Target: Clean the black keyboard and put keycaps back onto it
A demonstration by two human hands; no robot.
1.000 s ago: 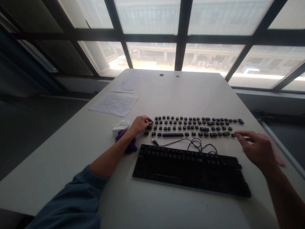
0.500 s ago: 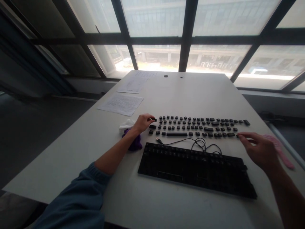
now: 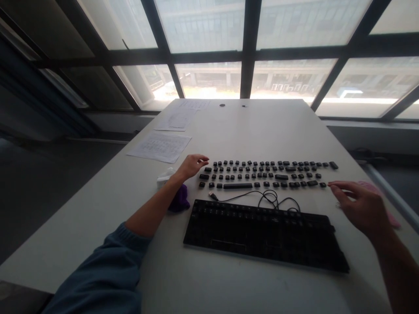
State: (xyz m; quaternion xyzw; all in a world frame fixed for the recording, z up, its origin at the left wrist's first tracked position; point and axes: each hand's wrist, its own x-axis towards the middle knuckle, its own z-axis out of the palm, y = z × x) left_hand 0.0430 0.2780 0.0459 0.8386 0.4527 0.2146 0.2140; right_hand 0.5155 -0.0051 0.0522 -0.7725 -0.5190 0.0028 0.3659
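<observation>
Loose black keycaps (image 3: 237, 186) lie in several rows on the white table. At the left end of the rows, my left hand (image 3: 194, 166) hovers with its fingers a little apart and no keycap between them. Just past the right end, my right hand (image 3: 358, 203) is near the last keycap (image 3: 322, 185) of the front row, thumb and finger slightly apart and nothing seen between them. A black keyboard (image 3: 265, 235) lies in front of the rows, with its key bed largely bare and keys along its far edge. Its cable (image 3: 268, 195) is coiled between keyboard and keycaps.
Beside my left forearm are a purple cloth (image 3: 180, 199) and a crumpled white tissue (image 3: 165, 176). Printed papers (image 3: 159, 147) lie at the table's left side. A pink item (image 3: 393, 218) is partly behind my right hand. Large windows stand beyond the table (image 3: 262, 131).
My left hand has let go of a keycap at the left end of the rows. My right hand has drawn slightly away from the front row's last keycap. The view has shifted slightly.
</observation>
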